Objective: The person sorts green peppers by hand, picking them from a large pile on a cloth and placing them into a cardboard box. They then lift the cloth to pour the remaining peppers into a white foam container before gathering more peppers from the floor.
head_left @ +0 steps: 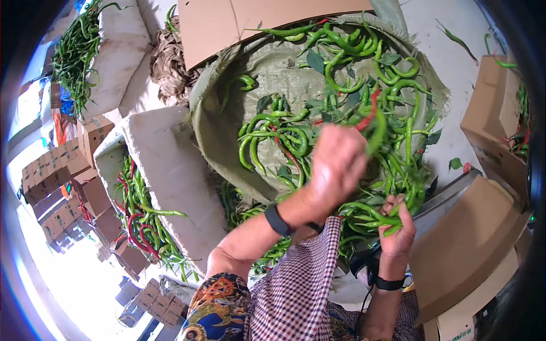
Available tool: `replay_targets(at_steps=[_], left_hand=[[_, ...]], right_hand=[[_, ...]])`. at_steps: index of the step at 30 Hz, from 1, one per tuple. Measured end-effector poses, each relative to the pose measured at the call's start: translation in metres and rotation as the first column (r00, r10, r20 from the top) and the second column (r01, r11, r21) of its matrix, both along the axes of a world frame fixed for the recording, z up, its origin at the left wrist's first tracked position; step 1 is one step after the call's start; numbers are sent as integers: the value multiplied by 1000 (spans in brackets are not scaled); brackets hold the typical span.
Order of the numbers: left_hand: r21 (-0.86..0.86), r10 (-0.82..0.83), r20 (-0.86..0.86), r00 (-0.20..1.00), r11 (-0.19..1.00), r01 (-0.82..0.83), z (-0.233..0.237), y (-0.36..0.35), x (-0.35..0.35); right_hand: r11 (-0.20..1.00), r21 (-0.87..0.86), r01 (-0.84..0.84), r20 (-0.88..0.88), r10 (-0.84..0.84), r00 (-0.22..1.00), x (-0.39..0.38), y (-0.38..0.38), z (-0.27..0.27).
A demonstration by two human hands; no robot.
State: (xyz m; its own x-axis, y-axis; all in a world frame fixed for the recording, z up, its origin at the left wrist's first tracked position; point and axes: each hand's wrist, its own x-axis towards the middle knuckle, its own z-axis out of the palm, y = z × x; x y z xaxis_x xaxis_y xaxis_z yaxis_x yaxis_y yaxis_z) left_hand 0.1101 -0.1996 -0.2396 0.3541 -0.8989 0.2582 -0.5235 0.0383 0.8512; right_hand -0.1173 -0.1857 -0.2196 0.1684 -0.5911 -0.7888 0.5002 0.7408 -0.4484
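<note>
Long green peppers point(301, 139), with a few red ones and some leaves, lie in a large green woven sack point(227, 148) spread open in front of me. My left hand point(338, 159) is over the middle of the sack, blurred by motion, its fingers curled near a red pepper point(371, 111) and a blurred green one; whether it grips them is unclear. Lower right, my right hand point(398, 224) has its fingers wrapped round several green peppers point(375, 215) at the sack's near edge.
Left of the sack, a white bag point(170, 165) stands beside green and red peppers point(136, 210). Another pepper pile point(77, 54) is at the upper left. Cardboard boxes point(495, 113) stand on the right, with a large cardboard sheet point(273, 17) behind the sack.
</note>
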Motion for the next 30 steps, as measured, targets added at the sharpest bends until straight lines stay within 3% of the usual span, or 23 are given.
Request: replay_targets(at_steps=[1, 4, 6, 7, 9, 11, 12, 13, 16, 18, 19, 21, 23, 25, 27, 28, 29, 30], left_hand=[[-71, -80, 34, 996, 994, 82, 8, 11, -11], [-25, -297, -46, 954, 955, 296, 14, 45, -39], [24, -419, -39, 907, 907, 420, 14, 55, -40], [29, -416, -33, 909, 909, 417, 13, 58, -35], [75, -346, -192, 918, 928, 365, 8, 61, -15], [210, -82, -162, 983, 971, 116, -12, 69, 8], [337, 15, -182, 983, 940, 48, -21, 72, 20], [416, -5, -169, 986, 906, 76, -37, 78, 30], [292, -32, -130, 991, 954, 70, -43, 78, 20], [309, 110, -201, 974, 950, -44, -32, 71, 7], [307, 106, -209, 972, 951, -37, -33, 67, 5], [285, -56, -82, 995, 955, 77, -40, 55, 3], [292, -61, -111, 992, 952, 91, -47, 46, -6], [285, -218, 107, 970, 941, 181, -49, 37, -13], [307, -240, 109, 965, 931, 197, -56, 34, -18], [220, -207, 89, 974, 958, 183, -55, 33, -20], [136, -176, 63, 982, 977, 167, -53, 35, -22], [54, -147, 86, 985, 988, 143, -37, 32, -20]], right_hand=[[1000, 5, -6, 12, 6, 1000, 7, 0, 3], [1000, -2, 14, -93, -14, 996, 17, -3, 15], [981, -44, -192, -206, 179, 962, 13, -3, 10], [980, -42, -195, -198, 183, 963, 10, -2, 10], [980, -19, -198, -255, 187, 949, 1, 1, 13], [995, -29, -97, -262, 86, 961, 9, -3, 21], [987, -7, -160, -261, 152, 953, 10, -5, 22], [975, 11, -221, -263, 216, 940, 9, -8, 22], [997, 6, -75, -240, 74, 968, 11, -3, 6], [999, -14, -35, -237, 31, 971, 7, -1, 1], [997, 7, -79, -284, 78, 956, 5, 2, 1], [993, 25, -119, -340, 121, 933, 6, 3, 3], [974, -22, -226, -555, 176, 813, 14, 4, 9], [955, -59, -290, -607, 197, 770, 13, 3, 10], [969, -39, -245, -580, 178, 795, 2, -2, 5], [995, -48, -91, -504, 55, 862, -9, -3, -4], [995, -46, -90, -509, 54, 859, -20, -3, -7], [997, -75, 19, -400, -48, 915, -23, -7, -6]])
